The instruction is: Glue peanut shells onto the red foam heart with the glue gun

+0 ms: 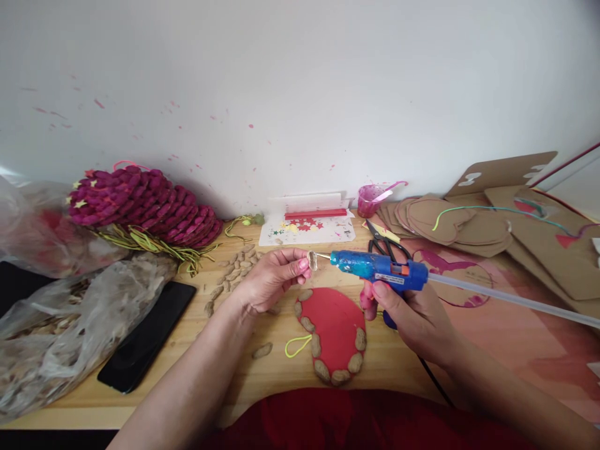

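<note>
Between thumb and fingertips, my left hand [276,275] pinches a peanut [312,260] that looks shiny on the side facing the nozzle. My right hand [412,312] is wrapped round the handle of a blue glue gun [375,267]. Its metal tip points left, at or very close to the peanut; I cannot tell whether they touch. A long clear glue stick [506,297] sticks out of the gun's back. Below both hands lies a red heart [335,325] with peanuts along part of its edge and a yellow string loop [296,347] at its left.
Loose peanuts [239,267] lie left of the heart, near a black phone [147,337] and a plastic bag [94,337]. Purple braided pieces [145,206] are stacked behind. Scissors [387,247], a pink cup [370,200] and cardboard hearts [435,220] are at back right.
</note>
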The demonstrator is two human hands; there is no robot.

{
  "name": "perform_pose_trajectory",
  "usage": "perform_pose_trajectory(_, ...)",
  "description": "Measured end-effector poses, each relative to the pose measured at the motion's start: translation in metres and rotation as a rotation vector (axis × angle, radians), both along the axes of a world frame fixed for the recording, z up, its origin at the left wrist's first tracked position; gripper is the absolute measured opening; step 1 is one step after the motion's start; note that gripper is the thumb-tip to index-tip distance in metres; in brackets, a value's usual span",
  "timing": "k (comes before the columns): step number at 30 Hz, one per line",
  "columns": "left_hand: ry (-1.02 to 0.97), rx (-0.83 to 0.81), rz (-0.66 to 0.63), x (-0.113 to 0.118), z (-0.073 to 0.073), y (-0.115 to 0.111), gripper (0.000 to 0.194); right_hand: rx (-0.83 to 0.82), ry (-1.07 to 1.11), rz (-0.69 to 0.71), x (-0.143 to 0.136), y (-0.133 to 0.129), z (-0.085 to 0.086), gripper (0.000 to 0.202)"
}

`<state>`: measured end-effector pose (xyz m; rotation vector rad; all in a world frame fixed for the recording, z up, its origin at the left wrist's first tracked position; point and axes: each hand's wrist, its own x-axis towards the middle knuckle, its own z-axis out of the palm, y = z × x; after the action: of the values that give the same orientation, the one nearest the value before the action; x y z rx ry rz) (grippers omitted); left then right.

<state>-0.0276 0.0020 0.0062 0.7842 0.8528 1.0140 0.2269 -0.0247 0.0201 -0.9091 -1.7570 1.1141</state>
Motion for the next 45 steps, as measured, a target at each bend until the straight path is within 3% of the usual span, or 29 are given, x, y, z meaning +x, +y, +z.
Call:
perform_pose_trajectory(23,-0.006,0.006,0.012,-0.0011,-0.0003,-0.0006,0.035,-0.052,-0.036,-0.031,0.0046,-0.0003,-0.0098,0.029)
perform_pose_trajectory(45,-0.041,0.043,0.100,0.0003,-0.0017,0.0000,0.033,0.062,-0.171,-0.011,0.0056,-0.0038,-0.0079,0.032)
